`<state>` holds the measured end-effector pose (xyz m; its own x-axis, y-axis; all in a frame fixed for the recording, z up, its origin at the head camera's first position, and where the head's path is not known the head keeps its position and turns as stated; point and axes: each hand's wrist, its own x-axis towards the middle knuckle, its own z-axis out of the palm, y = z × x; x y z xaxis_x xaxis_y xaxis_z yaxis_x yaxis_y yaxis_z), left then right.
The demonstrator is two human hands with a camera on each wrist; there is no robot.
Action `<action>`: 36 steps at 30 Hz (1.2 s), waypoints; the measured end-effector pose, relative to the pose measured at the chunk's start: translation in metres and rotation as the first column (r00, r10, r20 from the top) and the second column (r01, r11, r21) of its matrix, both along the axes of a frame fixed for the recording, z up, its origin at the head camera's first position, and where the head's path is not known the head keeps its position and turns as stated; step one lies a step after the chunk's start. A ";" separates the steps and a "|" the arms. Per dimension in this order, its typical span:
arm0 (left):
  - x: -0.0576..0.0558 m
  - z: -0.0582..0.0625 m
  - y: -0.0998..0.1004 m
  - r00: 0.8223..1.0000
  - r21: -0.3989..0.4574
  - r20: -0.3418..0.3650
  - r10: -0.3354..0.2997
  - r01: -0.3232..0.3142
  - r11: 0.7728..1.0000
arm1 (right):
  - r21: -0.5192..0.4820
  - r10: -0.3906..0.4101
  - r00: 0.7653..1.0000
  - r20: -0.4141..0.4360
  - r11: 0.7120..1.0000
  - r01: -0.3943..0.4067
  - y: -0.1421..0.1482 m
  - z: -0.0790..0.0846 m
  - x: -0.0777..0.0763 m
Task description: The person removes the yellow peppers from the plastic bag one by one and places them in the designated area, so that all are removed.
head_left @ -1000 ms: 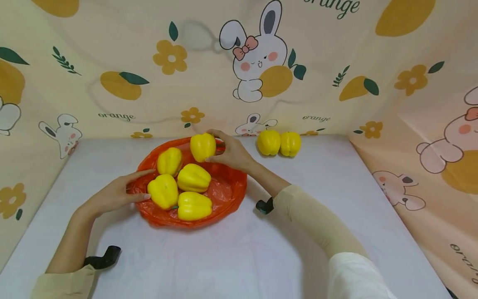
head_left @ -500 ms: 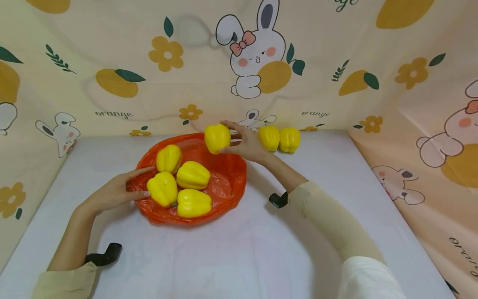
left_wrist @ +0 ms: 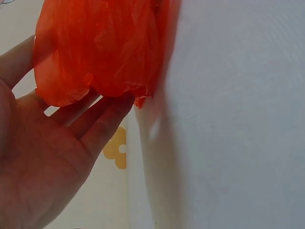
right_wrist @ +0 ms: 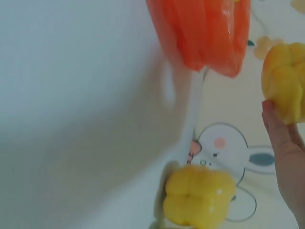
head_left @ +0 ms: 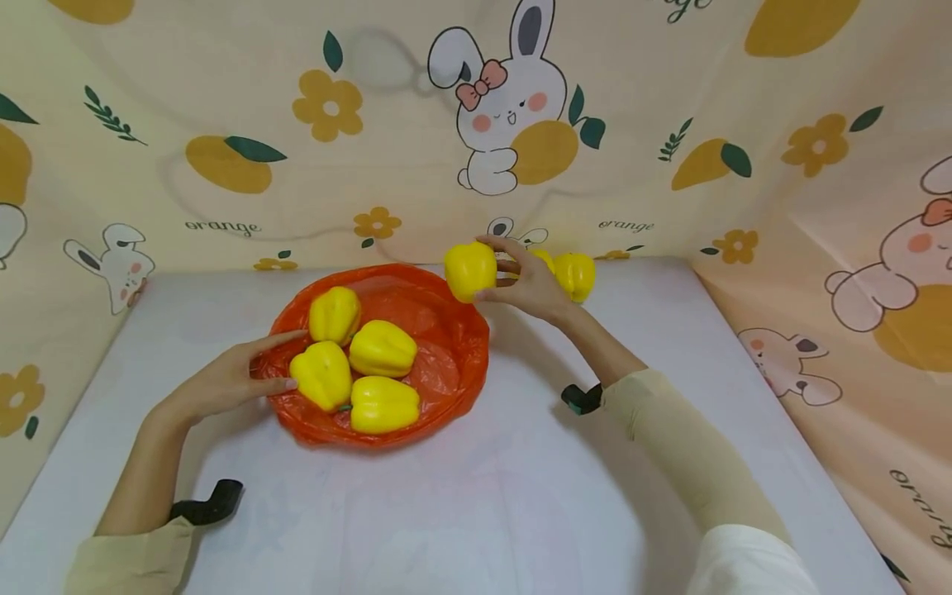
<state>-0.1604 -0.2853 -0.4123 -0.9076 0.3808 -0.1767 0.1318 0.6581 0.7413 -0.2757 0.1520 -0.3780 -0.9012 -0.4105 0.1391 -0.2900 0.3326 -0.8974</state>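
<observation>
My right hand (head_left: 531, 285) grips a yellow bell pepper (head_left: 471, 271) above the back right rim of an opened red plastic bag (head_left: 439, 368). Several yellow bell peppers (head_left: 383, 349) lie inside the bag, towards its left and front. At the bag's left edge, my left hand (head_left: 226, 380) holds the rim, with thumb and forefinger over it. Other fingers (left_wrist: 107, 119) reach behind the bag in the left wrist view. The right wrist view shows the held pepper (right_wrist: 283, 78) at the right, partly cut off, against the fingertips.
Two more yellow bell peppers stand at the table's back edge; the right one (head_left: 576, 277) shows, the left is mostly hidden behind my right hand. The white table (head_left: 446, 512) meets a patterned cloth wall (head_left: 416, 173) at the back and sides.
My right hand has lifted the bell pepper from over the bag's back part and carried it right, towards the two peppers behind. My left hand stays on the bag's edge.
</observation>
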 end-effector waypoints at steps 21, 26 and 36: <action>0.002 0.000 -0.002 1.000 0.010 0.011 0.019 -0.020 1.000 | -0.003 -0.136 0.991 -0.014 0.991 0.136 0.069 0.014 -0.009; 0.002 -0.001 0.000 1.000 0.003 0.003 0.021 -0.021 1.000 | 0.001 -0.166 0.986 -0.009 0.986 0.166 0.085 0.012 -0.006; 0.001 -0.002 0.003 1.000 -0.007 0.001 0.016 -0.016 1.000 | 0.020 -0.228 0.973 -0.032 0.973 0.229 0.112 0.015 0.001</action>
<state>-0.1589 -0.2826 -0.4140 -0.9135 0.3647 -0.1803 0.1203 0.6656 0.7365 -0.2742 0.2642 -0.3626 -0.9672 -0.1975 0.1597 -0.2299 0.4137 -0.8809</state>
